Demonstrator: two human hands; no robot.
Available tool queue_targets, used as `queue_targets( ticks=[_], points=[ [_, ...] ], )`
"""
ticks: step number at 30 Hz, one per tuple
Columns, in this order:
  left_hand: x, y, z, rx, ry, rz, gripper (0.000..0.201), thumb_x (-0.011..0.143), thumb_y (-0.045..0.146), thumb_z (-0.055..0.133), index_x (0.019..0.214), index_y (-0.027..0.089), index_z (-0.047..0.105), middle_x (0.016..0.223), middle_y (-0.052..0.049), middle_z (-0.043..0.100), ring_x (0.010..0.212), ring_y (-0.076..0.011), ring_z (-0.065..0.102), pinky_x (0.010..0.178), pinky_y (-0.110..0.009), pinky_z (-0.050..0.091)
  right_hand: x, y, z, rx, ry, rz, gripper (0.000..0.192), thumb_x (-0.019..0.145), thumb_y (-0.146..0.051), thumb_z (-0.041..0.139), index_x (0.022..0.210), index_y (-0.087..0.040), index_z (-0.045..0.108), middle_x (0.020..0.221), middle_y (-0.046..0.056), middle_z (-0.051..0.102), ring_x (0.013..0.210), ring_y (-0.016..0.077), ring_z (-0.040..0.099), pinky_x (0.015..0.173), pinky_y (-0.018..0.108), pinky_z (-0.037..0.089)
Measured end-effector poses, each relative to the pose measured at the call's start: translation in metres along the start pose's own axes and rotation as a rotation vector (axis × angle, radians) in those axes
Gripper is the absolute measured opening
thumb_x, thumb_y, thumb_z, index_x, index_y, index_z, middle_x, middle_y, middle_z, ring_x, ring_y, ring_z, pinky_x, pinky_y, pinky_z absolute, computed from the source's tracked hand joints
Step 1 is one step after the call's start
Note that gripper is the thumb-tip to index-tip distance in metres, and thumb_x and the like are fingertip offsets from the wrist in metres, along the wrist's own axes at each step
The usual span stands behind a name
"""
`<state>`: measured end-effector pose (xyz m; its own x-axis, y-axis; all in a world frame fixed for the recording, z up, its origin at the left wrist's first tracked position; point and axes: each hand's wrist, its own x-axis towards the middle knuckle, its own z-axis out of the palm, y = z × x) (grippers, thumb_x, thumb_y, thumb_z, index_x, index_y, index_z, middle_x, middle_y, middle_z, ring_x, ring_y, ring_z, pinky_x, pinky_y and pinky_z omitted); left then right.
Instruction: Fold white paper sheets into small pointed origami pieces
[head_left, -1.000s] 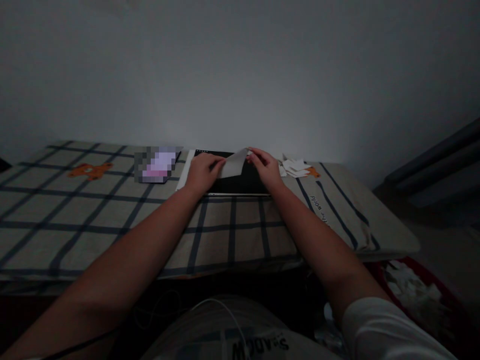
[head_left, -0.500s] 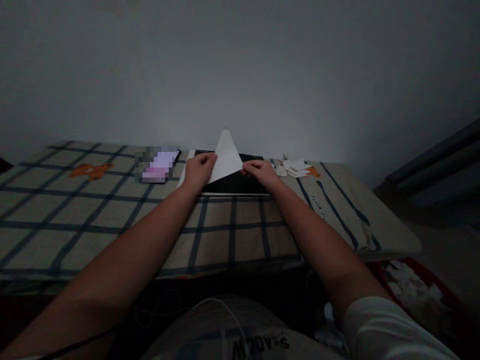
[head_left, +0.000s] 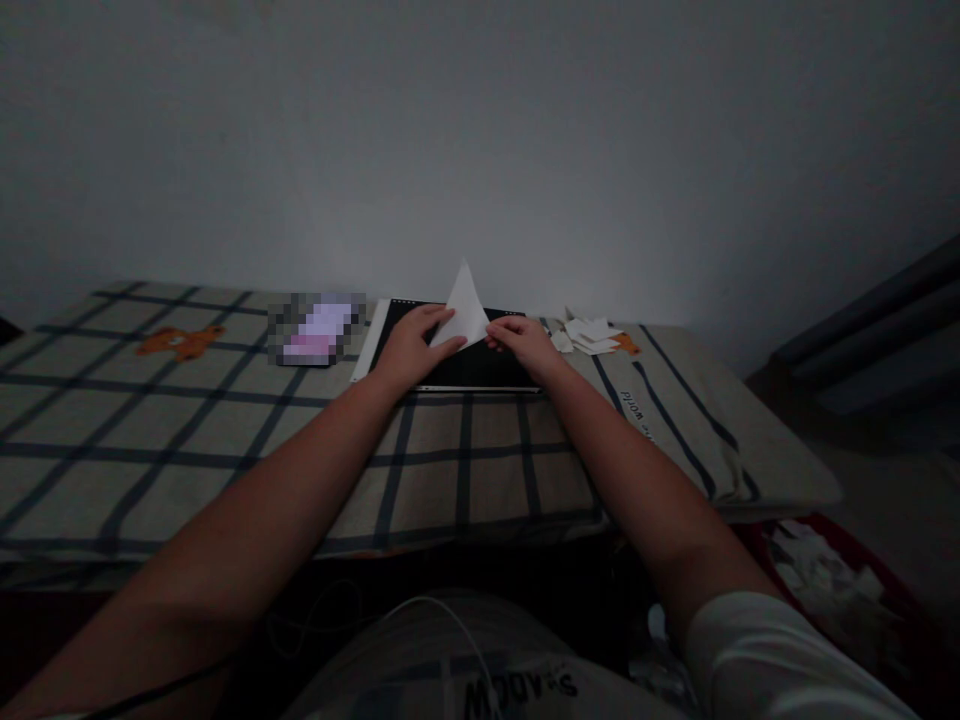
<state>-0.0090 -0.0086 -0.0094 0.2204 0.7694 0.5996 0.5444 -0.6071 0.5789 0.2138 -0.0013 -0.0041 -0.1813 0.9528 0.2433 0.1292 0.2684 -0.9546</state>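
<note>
A white sheet of paper point(head_left: 466, 305), folded to a point at the top, is held up between my two hands over a flat black board point(head_left: 480, 370). My left hand point(head_left: 415, 340) has the paper's left side between its thumb and fingers. At the lower right corner, my right hand point(head_left: 521, 338) pinches the paper between thumb and fingertips. The board has a white strip along its left side and lies on the checked cloth.
The checked tablecloth point(head_left: 300, 480) covers the table against a grey wall point(head_left: 480, 150). A phone point(head_left: 319, 335) with a lit screen lies left. Paper scraps point(head_left: 592, 335) lie right of the board. A red bin point(head_left: 817, 530) with crumpled paper stands low at right.
My left hand has moved right and its thumb and fingers have spread around the paper. The paper has curled and narrowed, and its peak has shifted right. My right hand has barely moved.
</note>
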Motion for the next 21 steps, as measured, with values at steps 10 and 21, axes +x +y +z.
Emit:
queue_targets(
  ticks=[10,21],
  points=[
    [-0.0019,0.0001,0.0023,-0.103,-0.132,-0.06,0.073,0.078,0.051,0.075,0.141,0.019,0.058,0.14,-0.013,0.063,0.116,-0.0284,0.064,0.097,-0.042,0.052,-0.0009,-0.0017,0.0004,0.003,-0.027,-0.011,0.024,0.077,-0.043,0.073,0.078,-0.019,0.068,0.074,0.001,0.068,0.07,0.0135,0.06,0.07,0.03,0.047],
    [-0.0001,0.0,0.0043,-0.214,-0.018,-0.188,0.054,0.087,0.054,0.061,0.124,0.016,0.068,0.123,-0.011,0.072,0.111,-0.0257,0.065,0.1,-0.038,0.048,0.0002,0.0011,-0.0024,0.007,-0.034,-0.015,0.028,0.075,-0.047,0.074,0.077,-0.02,0.067,0.072,0.0,0.067,0.066,0.0128,0.058,0.068,0.029,0.046]
  ],
)
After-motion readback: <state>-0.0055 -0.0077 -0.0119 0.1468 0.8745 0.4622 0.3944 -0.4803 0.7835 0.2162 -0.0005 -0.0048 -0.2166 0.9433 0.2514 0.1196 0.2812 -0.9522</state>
